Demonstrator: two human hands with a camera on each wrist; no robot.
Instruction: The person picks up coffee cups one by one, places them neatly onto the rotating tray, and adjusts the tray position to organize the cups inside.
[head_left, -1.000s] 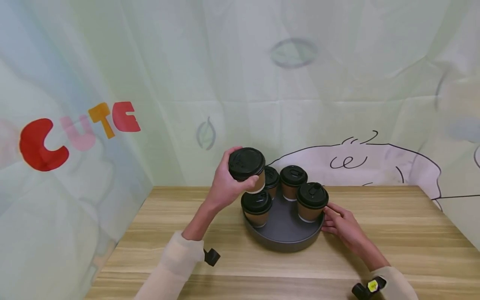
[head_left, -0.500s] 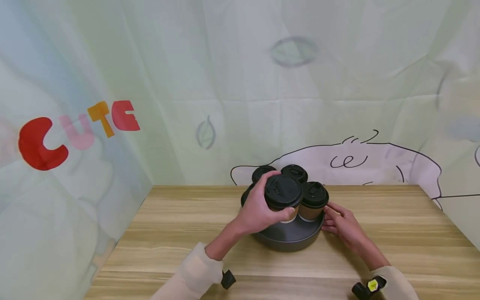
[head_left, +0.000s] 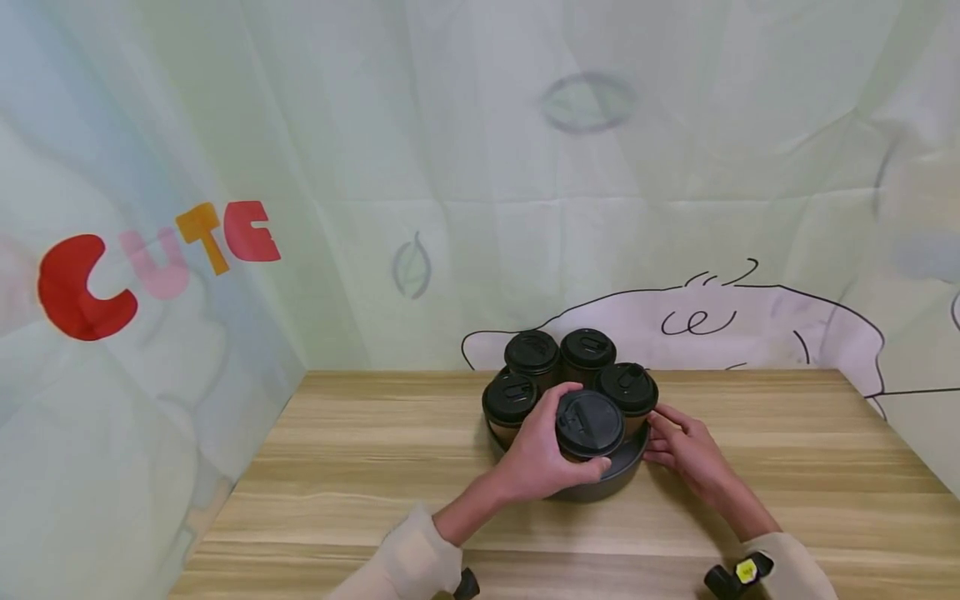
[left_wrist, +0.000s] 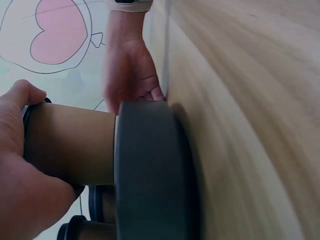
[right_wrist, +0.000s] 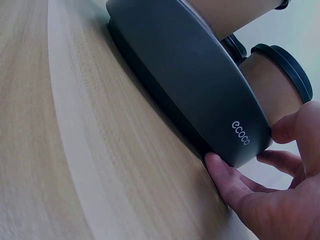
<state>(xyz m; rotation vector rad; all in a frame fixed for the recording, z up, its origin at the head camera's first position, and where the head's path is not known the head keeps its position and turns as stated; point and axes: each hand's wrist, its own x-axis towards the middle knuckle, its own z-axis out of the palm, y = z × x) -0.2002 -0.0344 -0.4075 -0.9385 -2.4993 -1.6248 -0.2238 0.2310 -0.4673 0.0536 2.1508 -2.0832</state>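
Note:
My left hand (head_left: 543,454) grips a lidded paper coffee cup (head_left: 590,425) around its black lid, over the front of a round dark grey tray (head_left: 600,487). In the left wrist view the brown side of this coffee cup (left_wrist: 75,145) meets the tray's rim, its base hidden behind the wall. My right hand (head_left: 693,454) holds the tray's right edge. In the right wrist view, the right hand's fingertips (right_wrist: 215,162) lie at the lower edge and by the rim. Several more lidded coffee cups (head_left: 588,348) stand upright around the tray.
The tray sits on a wood-grain table (head_left: 360,450), its wall marked "ecoco". Behind the table's back edge hangs a pale printed curtain (head_left: 480,167) with a cartoon outline and the coloured letters "CUTE".
My left hand has carried its coffee cup from above the tray's back left to the front, and lower. The right hand stays at the tray's edge.

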